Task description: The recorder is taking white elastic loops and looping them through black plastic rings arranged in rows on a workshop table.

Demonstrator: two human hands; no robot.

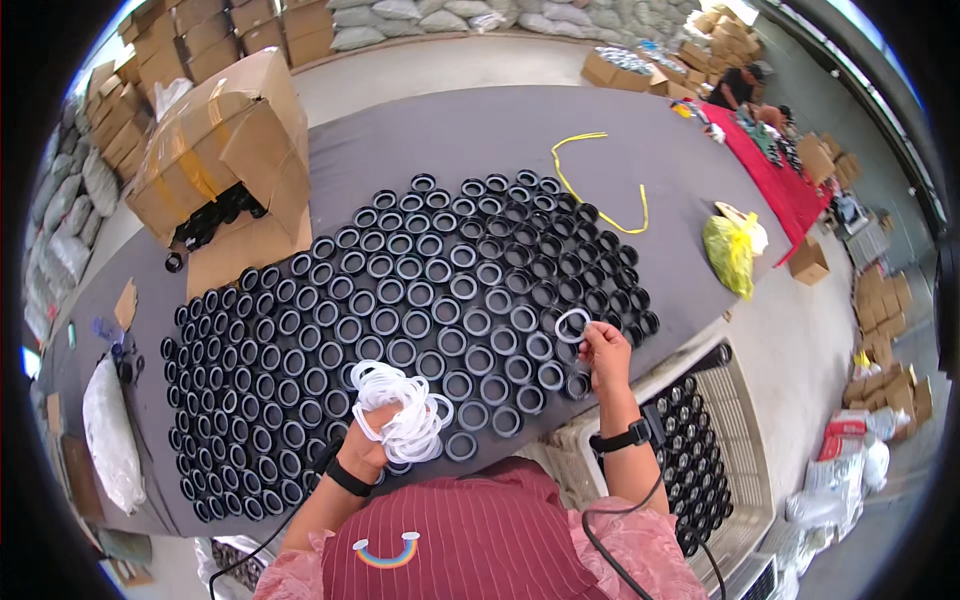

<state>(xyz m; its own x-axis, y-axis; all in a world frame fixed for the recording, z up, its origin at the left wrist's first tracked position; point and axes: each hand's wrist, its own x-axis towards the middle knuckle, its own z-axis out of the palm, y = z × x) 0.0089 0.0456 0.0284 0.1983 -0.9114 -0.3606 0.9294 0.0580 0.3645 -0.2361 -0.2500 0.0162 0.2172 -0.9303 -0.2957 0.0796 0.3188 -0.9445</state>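
While I work: my right hand (606, 350) pinches one white ring (573, 325) at its fingertips, just above the black fittings (420, 320) near the right end of the desk (480, 130).
Ring supply: my left hand (385, 430) is clenched around a thick bundle of white rings (405, 410), held over the near rows.
Done so far: I judge that many fittings, mostly in the left and middle rows, already show a pale ring inside; too small to count.
Left to do: those at the far right look plain black, so I judge a good share remains.
Open cardboard box (225, 140): tipped on its side at the far left of the desk, black fittings spilling from its mouth.
Crate (735, 430): beside the desk at my right, holding more black fittings in rows.
Yellow bag (730, 252): on the right of the desk, contents hidden.
Yellow strap (600, 185): loose behind the fittings.
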